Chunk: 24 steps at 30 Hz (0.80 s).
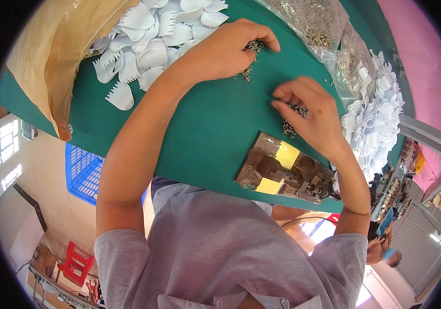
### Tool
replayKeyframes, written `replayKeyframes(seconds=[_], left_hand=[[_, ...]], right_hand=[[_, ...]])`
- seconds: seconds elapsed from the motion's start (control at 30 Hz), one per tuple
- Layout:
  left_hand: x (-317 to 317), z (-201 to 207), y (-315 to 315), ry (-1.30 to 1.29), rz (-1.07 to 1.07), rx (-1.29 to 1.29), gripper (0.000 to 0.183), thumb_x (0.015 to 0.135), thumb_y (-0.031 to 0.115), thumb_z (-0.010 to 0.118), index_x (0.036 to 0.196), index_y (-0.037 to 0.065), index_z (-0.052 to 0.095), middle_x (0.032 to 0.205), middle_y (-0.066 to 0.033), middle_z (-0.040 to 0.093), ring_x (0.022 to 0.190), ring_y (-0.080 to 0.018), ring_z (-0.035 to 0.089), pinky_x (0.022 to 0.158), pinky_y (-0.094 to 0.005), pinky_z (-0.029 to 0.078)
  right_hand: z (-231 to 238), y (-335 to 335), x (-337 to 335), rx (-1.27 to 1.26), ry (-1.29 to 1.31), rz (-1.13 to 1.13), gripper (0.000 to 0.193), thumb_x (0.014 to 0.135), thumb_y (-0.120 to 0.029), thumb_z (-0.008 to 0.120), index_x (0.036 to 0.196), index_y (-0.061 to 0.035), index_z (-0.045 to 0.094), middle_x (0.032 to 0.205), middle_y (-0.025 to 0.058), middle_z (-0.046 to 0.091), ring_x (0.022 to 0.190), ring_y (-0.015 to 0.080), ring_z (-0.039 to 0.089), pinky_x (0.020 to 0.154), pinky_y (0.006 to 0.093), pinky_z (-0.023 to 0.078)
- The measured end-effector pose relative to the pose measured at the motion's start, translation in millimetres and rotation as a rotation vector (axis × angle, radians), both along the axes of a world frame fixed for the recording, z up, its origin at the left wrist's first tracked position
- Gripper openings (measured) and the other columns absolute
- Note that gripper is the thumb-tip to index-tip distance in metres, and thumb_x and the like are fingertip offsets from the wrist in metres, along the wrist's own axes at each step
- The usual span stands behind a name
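Observation:
My left hand point(233, 50) curves over small metal pieces point(246, 76) on the green table, its thumb and forefinger apart. Some of them show in the gap between those fingers. To the right, my right hand point(313, 113) is curled with thumb and forefinger tips close together, slightly blurred. Anything pinched there is too small to make out. A second little heap of metal pieces point(289, 129) lies under that hand. Just below it sits a worn brown metal fixture point(264, 164) with two yellow patches. White plastic comb-like pieces point(121, 96) lie left of my left hand.
A large brown paper bag point(50, 56) stands at the left. Clear plastic bags point(310, 26) with metal pieces lie at the far right, near a heap of white pieces point(372, 123). Beyond the green table's point(194, 134) near edge are a blue basket point(82, 172) and a red stool point(76, 263).

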<state>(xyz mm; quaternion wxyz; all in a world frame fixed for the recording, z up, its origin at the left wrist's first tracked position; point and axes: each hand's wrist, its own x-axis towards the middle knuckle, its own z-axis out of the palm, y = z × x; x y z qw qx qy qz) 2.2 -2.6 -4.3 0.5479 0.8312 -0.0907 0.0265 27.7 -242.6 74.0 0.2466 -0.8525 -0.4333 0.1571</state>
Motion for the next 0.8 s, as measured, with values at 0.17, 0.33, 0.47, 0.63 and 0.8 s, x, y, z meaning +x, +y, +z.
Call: replayKeyframes(seconds=[0.17,0.33,0.47,0.63,0.8], left_hand=[[0.5,-0.5,-0.7,-0.006,-0.004,-0.046,0.042,0.088,-0.010,0.057,0.123,0.009,0.071,0.125,-0.0094,0.067,0.122,-0.0261,0.062,0.106,-0.0365,0.050],[-2.6,5.5,-0.8,0.086,0.005,-0.091,0.043,0.088,-0.010,0.057,0.124,0.009,0.071,0.124,-0.0099,0.067,0.121,-0.0255,0.062,0.103,-0.0361,0.051],[-1.7,2.7,0.4,-0.011,-0.009,-0.044,0.042,0.087,-0.010,0.058,0.123,0.008,0.071,0.123,-0.0095,0.068,0.122,-0.0259,0.061,0.103,-0.0367,0.050],[0.1,0.3,1.5,-0.021,-0.021,-0.022,0.042,0.087,-0.010,0.059,0.123,0.008,0.071,0.124,-0.0082,0.069,0.124,-0.0259,0.060,0.106,-0.0371,0.048],[0.0,-1.1,0.5,-0.021,-0.015,-0.033,0.042,0.087,-0.009,0.059,0.122,0.008,0.071,0.124,-0.0071,0.069,0.126,-0.0258,0.059,0.107,-0.0371,0.047]], right_hand=[[-27.9,35.4,-2.8,0.178,-0.083,-0.032,0.020,0.086,-0.011,0.080,0.104,-0.0083,0.071,0.091,0.0057,0.067,0.085,0.0240,0.067,0.067,0.0370,0.055],[-37.7,37.5,-2.8,0.197,-0.059,-0.032,0.020,0.086,-0.010,0.080,0.104,-0.0086,0.072,0.090,0.0046,0.067,0.085,0.0239,0.068,0.067,0.0372,0.055],[-38.5,34.6,-3.0,0.221,-0.142,0.018,0.018,0.086,-0.008,0.079,0.102,-0.0074,0.073,0.088,0.0047,0.067,0.082,0.0235,0.068,0.068,0.0370,0.055],[-32.8,29.8,-5.9,0.187,-0.002,-0.078,0.015,0.087,-0.006,0.077,0.101,-0.0070,0.073,0.087,0.0054,0.066,0.081,0.0235,0.068,0.068,0.0369,0.055],[-34.1,26.3,-4.4,0.191,0.004,-0.067,0.013,0.087,-0.006,0.077,0.099,-0.0072,0.072,0.087,0.0057,0.066,0.082,0.0235,0.068,0.068,0.0366,0.055]])
